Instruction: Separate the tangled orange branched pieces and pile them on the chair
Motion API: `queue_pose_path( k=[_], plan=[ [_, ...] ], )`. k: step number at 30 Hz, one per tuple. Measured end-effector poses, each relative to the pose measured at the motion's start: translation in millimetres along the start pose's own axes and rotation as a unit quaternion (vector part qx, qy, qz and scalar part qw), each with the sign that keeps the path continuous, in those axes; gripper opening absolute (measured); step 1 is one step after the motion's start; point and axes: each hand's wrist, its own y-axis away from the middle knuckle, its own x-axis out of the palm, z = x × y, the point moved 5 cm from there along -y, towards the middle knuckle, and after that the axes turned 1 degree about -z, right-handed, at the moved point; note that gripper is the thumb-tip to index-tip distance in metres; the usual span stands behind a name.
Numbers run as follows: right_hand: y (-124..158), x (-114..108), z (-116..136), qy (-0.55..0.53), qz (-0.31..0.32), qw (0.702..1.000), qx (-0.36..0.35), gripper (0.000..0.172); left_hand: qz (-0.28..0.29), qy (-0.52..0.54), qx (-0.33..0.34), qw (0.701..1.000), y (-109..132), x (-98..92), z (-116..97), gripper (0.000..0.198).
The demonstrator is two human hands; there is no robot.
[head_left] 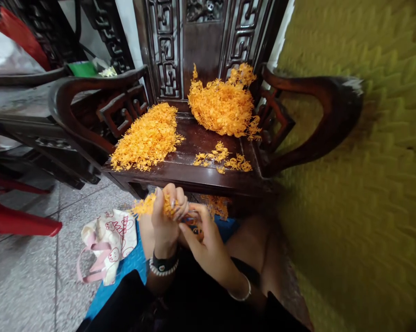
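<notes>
My left hand [166, 219] is closed around a bunch of small orange spidery plastic pieces [143, 206], which stick out on its left side. The thumb and fingers of my right hand [209, 244] come together against the left fingers. What they pinch is too small to make out, though some orange shows just below them. In front of both hands is a dark carved wooden chair [183, 173]. On its seat lie a long orange heap [149, 138] at the left, a taller orange heap [225, 106] at the back right, and a loose scatter [237, 162] near the front.
A white cloth bag [114, 235] with red drawings and pink straps lies by my left leg on a blue mat [121, 272]. A red plastic stool [21, 216] stands at the left. Close on the right is a yellow-green textured surface [360, 207]. More orange pieces [217, 206] show below the seat.
</notes>
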Motion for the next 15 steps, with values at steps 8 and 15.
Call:
queue_pose_path(
  k=[8, 15],
  plan=[
    [10, 12, -12, -0.024, 0.116, 0.991, 0.069, 0.032, 0.102, 0.073, -0.096, 0.988, 12, -3.1, -5, 0.083],
    [20, 19, -21, -0.108, 0.213, 0.967, 0.090, 0.050, 0.176, 0.166, -0.168, 0.956, 16, -3.9, -16, 0.075]
  ],
)
